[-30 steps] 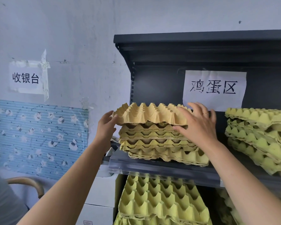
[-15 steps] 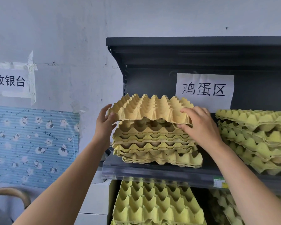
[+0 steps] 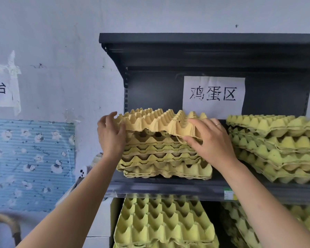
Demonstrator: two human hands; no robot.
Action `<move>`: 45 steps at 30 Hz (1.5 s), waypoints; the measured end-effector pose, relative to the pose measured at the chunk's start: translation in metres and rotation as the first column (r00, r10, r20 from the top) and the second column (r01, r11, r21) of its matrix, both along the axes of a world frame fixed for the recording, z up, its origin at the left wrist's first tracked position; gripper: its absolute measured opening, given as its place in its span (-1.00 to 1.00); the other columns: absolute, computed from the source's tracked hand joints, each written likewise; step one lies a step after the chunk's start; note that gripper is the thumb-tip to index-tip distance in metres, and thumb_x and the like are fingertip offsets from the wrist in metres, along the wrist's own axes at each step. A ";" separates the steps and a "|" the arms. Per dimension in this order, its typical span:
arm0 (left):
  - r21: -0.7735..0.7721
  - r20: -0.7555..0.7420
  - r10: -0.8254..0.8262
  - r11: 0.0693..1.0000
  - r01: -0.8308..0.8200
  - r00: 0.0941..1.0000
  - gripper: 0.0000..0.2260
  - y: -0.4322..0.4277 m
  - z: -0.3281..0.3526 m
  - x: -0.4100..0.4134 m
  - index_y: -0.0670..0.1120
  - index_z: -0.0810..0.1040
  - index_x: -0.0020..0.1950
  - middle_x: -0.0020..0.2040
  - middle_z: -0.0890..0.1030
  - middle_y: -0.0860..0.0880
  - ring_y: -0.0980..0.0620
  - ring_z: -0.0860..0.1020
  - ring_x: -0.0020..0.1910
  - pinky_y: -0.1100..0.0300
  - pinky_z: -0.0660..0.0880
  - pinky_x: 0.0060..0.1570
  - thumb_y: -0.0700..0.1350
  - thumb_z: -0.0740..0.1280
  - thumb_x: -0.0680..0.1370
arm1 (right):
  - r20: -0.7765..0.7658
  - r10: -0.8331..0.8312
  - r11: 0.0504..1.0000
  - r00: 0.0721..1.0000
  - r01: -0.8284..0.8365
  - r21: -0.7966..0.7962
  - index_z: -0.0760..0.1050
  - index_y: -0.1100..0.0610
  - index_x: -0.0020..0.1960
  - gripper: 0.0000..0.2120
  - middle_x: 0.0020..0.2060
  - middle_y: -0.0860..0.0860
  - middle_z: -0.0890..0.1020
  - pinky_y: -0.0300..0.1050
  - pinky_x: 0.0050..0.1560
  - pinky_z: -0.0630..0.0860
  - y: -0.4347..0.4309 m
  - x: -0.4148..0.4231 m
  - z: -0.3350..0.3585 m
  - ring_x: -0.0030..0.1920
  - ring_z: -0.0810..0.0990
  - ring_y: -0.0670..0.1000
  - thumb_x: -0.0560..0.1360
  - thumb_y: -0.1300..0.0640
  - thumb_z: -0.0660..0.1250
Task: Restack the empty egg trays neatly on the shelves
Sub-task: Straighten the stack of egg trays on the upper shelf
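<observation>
A yellow cardboard egg tray [image 3: 157,122] lies on top of a stack of several trays [image 3: 163,158] on the dark shelf [image 3: 168,187]. My left hand [image 3: 111,135] grips the top tray's left edge, thumb in front and fingers over the rim. My right hand [image 3: 211,140] holds its right front corner, fingers spread across the top and thumb under the edge. The top tray sits slightly lifted at the front right. The lower trays in the stack are a little out of line.
A second stack of greener trays [image 3: 279,145] leans on the same shelf to the right. More trays [image 3: 161,222] fill the shelf below. A paper sign [image 3: 213,95] hangs on the shelf's back panel. A wall with a blue patterned sheet [image 3: 30,163] lies left.
The top tray has come down from a raised position onto the stack. Both hands have followed it down while keeping their hold on its edges.
</observation>
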State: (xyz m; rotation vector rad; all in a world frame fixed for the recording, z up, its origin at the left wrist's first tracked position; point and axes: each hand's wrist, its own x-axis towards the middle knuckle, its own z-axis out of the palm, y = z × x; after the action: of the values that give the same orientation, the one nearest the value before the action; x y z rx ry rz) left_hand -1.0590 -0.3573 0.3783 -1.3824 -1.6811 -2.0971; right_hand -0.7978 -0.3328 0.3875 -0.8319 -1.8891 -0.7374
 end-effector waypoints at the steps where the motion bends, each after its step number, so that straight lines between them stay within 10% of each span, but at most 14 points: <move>1: 0.003 -0.108 0.069 0.998 -0.069 0.992 -0.67 -0.002 0.001 0.005 -0.06 0.41 0.33 0.35 0.32 -0.14 -0.13 0.29 0.33 0.03 0.21 0.30 -0.07 0.22 0.57 | -0.018 0.043 0.999 0.999 -0.043 -0.005 0.51 0.17 0.24 -0.47 0.06 0.08 0.62 0.05 0.04 0.49 0.001 0.003 0.001 0.08 0.52 0.16 0.52 -0.20 0.14; 8: -0.010 -0.768 0.080 0.991 -0.136 0.635 -0.73 -0.022 0.029 0.087 -0.01 0.49 0.25 0.27 0.44 -0.04 -0.10 0.33 0.31 -0.01 0.21 0.29 0.01 0.20 0.59 | -0.349 0.215 0.967 0.912 -0.249 -0.053 0.54 0.19 0.22 -0.50 0.06 0.08 0.61 -0.03 0.10 0.39 0.024 0.046 0.007 0.09 0.51 0.14 0.60 -0.09 -0.01; 13: -0.216 -0.892 -0.085 0.943 -0.252 0.445 -0.55 -0.017 0.060 0.177 0.05 0.44 0.26 0.23 0.48 -0.01 -0.10 0.41 0.24 -0.02 0.29 0.17 0.29 0.08 0.53 | -0.363 0.148 0.956 0.920 -0.226 -0.185 0.52 0.13 0.25 -0.50 0.13 0.05 0.59 -0.06 0.13 0.37 0.047 0.074 0.006 0.16 0.48 0.13 0.58 -0.11 -0.02; 20: -0.088 -0.995 -0.090 0.569 -0.818 0.044 -0.53 0.014 0.058 0.253 -0.19 0.29 0.39 0.29 0.42 -0.23 -0.32 0.40 0.25 -0.35 0.26 0.22 -0.03 0.24 0.54 | -0.335 0.171 0.916 0.926 -0.275 -0.291 0.52 0.13 0.23 -0.56 0.11 0.09 0.58 0.10 0.10 0.45 0.066 0.094 0.002 0.12 0.51 0.16 0.57 -0.07 0.01; 29: -0.072 -0.997 -0.040 0.515 -0.854 0.060 -0.70 0.020 0.062 0.244 -0.19 0.44 0.26 0.14 0.49 -0.13 -0.16 0.52 0.10 0.03 0.51 0.00 -0.19 0.26 0.53 | -0.286 0.232 0.864 0.930 -0.332 -0.379 0.38 0.09 0.39 -0.61 0.27 0.07 0.48 0.08 0.24 0.43 0.087 0.093 -0.002 0.28 0.43 0.14 0.58 0.09 0.24; 33: -0.041 -0.997 0.032 0.577 -0.816 0.073 -0.67 0.009 0.064 0.221 -0.10 0.44 0.26 0.10 0.49 -0.02 -0.06 0.53 0.05 0.17 0.25 -0.41 -0.19 0.34 0.50 | -0.123 0.176 0.900 0.977 -0.210 -0.381 0.13 0.04 0.53 -0.35 0.44 0.05 0.27 0.03 0.33 0.32 0.090 0.081 0.004 0.41 0.26 0.17 0.53 0.04 0.34; 45: 0.196 -0.929 0.341 0.784 -0.589 0.144 -0.63 -0.021 0.047 0.126 -0.04 0.54 -0.03 -0.19 0.57 0.04 0.00 0.59 -0.11 0.14 0.47 -0.28 -0.32 0.49 0.24 | 0.103 0.030 0.990 0.994 -0.015 -0.144 0.32 0.01 0.41 -0.45 0.42 0.00 0.33 0.37 0.42 -0.02 0.082 0.034 0.042 0.46 0.24 0.11 0.47 0.02 0.40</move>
State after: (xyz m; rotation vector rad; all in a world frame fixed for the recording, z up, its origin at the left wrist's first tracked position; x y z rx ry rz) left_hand -0.9327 -0.3786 0.4256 -1.3715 -1.4272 -0.4224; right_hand -0.7639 -0.2510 0.4295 -0.8739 -2.0608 -0.6485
